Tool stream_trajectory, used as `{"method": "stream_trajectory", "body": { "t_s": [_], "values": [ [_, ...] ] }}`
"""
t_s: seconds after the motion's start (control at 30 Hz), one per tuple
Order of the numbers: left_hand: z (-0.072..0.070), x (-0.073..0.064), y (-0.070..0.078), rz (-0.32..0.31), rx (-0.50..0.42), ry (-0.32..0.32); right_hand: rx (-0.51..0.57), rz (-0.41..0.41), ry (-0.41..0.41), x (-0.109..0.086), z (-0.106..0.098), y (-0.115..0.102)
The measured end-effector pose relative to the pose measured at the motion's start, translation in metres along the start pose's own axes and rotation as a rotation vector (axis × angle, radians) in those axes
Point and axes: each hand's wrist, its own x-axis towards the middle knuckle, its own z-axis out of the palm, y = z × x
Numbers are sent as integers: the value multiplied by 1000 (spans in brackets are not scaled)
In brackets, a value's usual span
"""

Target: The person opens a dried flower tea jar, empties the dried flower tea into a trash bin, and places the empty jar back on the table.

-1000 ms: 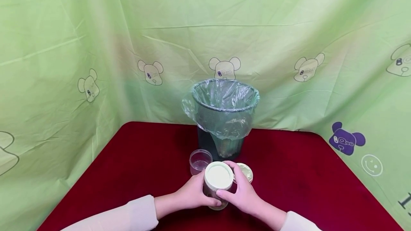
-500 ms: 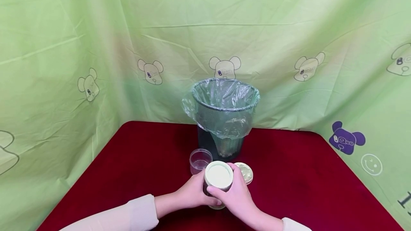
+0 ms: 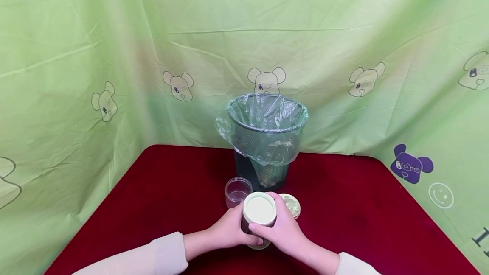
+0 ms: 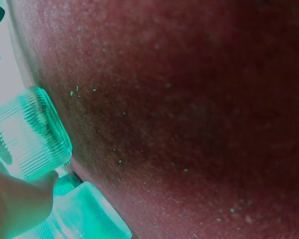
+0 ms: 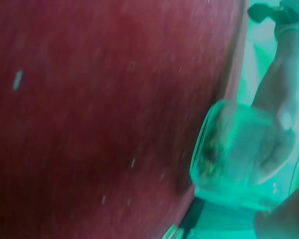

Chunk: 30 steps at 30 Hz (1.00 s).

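Note:
A clear jar [image 3: 245,223] with a pale round top [image 3: 259,209] stands near the front middle of the table. My left hand [image 3: 231,229] grips its lower left side, thumb across the front. Higher up, my right hand [image 3: 285,229] holds the jar from the right, its thumb below the pale rim. In the right wrist view the see-through jar [image 5: 229,144] shows small dark contents, too blurred to name. Behind my left hand is a clear round plastic tub [image 3: 231,197]. A pale round disc like a lid [image 3: 293,205] lies behind my right hand.
A dark mesh bin [image 3: 244,169] with a clear plastic liner [image 3: 273,150] stands at the back middle of the red-covered table [image 3: 172,190]. A green printed curtain [image 3: 214,54] hangs behind and at both sides.
My right thumb has shifted left across the jar's front, then slightly back right, and the right forearm swung a little. The left hand keeps its hold, and the jar stays in place.

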Motion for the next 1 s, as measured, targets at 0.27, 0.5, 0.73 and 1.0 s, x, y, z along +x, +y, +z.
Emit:
{"method": "stream_trajectory", "body": {
  "t_s": [0.27,0.5,0.73,1.0],
  "values": [
    [0,0,1,-24,-12,-3,-7,-145,-204,13,-17,12],
    [1,-1,0,-35,10,-2,36,-234,-354,26,-28,20],
    [0,0,0,-36,11,-8,62,-259,-390,30,-31,24],
    [0,1,0,-27,1,-14,43,-68,-172,12,-22,6]
  ]
}}
